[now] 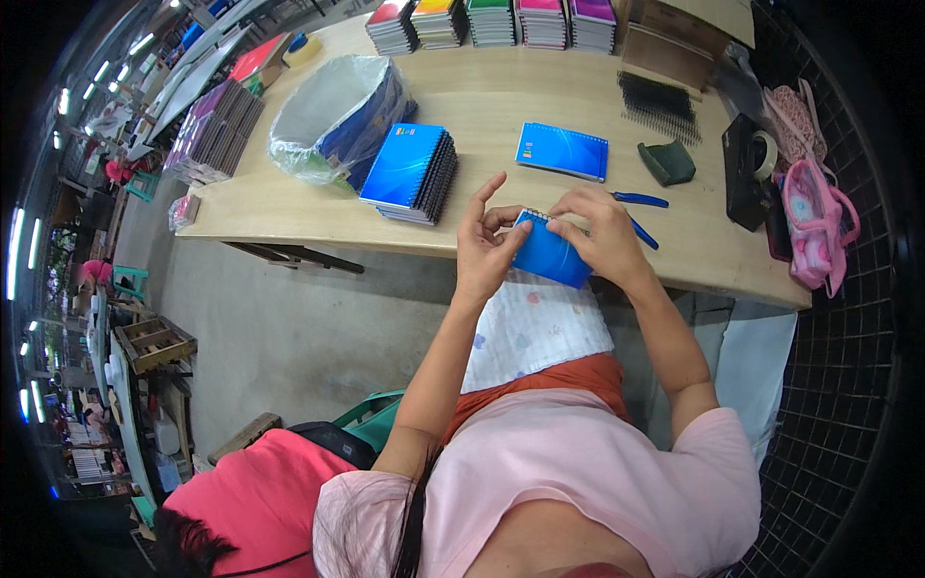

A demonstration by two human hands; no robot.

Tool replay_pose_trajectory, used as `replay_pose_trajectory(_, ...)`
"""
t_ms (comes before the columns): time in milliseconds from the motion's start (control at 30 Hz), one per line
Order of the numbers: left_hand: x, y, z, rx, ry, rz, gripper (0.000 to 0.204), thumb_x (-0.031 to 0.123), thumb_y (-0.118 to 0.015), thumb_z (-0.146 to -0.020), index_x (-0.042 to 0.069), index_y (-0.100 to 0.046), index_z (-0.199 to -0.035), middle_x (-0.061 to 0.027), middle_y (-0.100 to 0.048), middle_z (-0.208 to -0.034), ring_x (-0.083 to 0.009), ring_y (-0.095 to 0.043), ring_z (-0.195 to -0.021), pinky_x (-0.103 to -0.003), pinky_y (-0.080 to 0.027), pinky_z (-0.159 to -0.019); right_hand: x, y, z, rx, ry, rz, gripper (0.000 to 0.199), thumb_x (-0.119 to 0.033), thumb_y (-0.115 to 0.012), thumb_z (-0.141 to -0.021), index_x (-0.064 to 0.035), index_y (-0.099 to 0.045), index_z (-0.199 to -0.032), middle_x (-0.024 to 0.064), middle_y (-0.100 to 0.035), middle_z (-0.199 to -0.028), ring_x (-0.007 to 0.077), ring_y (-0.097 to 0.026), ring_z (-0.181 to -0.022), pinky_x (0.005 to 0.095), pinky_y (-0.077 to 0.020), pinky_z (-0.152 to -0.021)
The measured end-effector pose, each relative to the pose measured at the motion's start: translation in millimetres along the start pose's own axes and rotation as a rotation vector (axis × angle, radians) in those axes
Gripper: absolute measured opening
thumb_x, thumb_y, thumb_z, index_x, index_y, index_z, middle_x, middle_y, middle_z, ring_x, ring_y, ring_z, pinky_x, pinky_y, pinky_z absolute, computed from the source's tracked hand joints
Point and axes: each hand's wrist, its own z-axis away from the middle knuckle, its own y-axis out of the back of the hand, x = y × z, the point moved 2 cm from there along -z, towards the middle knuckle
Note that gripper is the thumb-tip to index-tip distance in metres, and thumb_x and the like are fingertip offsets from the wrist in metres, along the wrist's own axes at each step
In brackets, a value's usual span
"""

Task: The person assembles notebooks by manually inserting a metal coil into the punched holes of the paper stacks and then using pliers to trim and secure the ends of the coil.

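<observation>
Between both hands, over my lap at the table's front edge, is a small blue notebook (552, 254) with its bound edge turned away from me. My left hand (489, 237) pinches its upper left corner, thumb on the cover and index finger raised. With bent fingers, my right hand (599, 231) grips the upper right part along the spiral edge. Just beyond lies another blue spiral notebook (562, 151). A stack of blue spiral notebooks (409, 171) stands to the left. Blue-handled pliers (640, 199) lie right of my right hand, partly hidden by it.
A lined bin (339, 116) stands left on the table (472, 87). Notebook stacks (491, 24) line the far edge. Black binding wires (659, 104), a dark green piece (667, 163), a tape dispenser (746, 173) and a pink bag (814, 226) sit right. A person in pink (255, 501) is at lower left.
</observation>
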Motion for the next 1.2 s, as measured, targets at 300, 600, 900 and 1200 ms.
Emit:
replay_pose_trajectory(300, -3.9, 10.1, 2.2, 0.051, 0.065, -0.031, 0.07, -0.001, -0.071, -0.086, 0.002, -0.037, -0.147, -0.0113, -0.071, -0.1, -0.0128, -0.066, -0.09, -0.025, -0.052, -0.079, 106.2, 31.3, 56.0, -0.022, -0.132, 0.713, 0.056, -0.029, -0.072, -0.085, -0.0098, -0.053, -0.134, 0.0109, -0.056, -0.128, 0.03, -0.052, -0.12, 0.0497, -0.0315, -0.11)
replay_pose_trajectory(600, 3.3, 2.9, 2.5, 0.002, 0.086, -0.072, 0.072, -0.003, -0.071, -0.085, 0.003, -0.036, -0.148, -0.0113, -0.071, -0.097, -0.0119, -0.065, -0.087, -0.025, -0.052, -0.078, 15.7, 49.8, 19.3, 0.066, 0.125, 0.244, 0.042, -0.023, -0.076, -0.079, -0.0053, -0.066, -0.116, 0.011, -0.063, -0.106, 0.028, -0.061, -0.103, 0.0471, -0.042, -0.099)
replay_pose_trajectory(900, 14.8, 4.3, 0.5, -0.047, 0.129, -0.065, 0.075, -0.004, -0.071, -0.084, 0.003, -0.034, -0.149, -0.0118, -0.071, -0.097, -0.0117, -0.066, -0.086, -0.025, -0.053, -0.075, -34.5, 57.9, -22.9, -0.036, 0.676, 0.653, 0.036, -0.021, -0.078, -0.072, -0.0125, -0.069, -0.106, 0.0008, -0.065, -0.103, 0.017, -0.061, -0.102, 0.0524, -0.0382, -0.105)
replay_pose_trajectory(1200, 15.2, 3.4, -0.2, -0.075, 0.141, -0.072, 0.077, -0.006, -0.071, -0.083, 0.003, -0.033, -0.149, -0.0134, -0.071, -0.096, -0.012, -0.067, -0.084, -0.025, -0.054, -0.073, -28.0, 50.5, -21.1, -0.099, 0.672, 0.611, 0.044, -0.022, -0.081, -0.066, -0.0114, -0.071, -0.108, 0.0015, -0.067, -0.104, 0.0195, -0.064, -0.096, 0.0502, -0.042, -0.1)
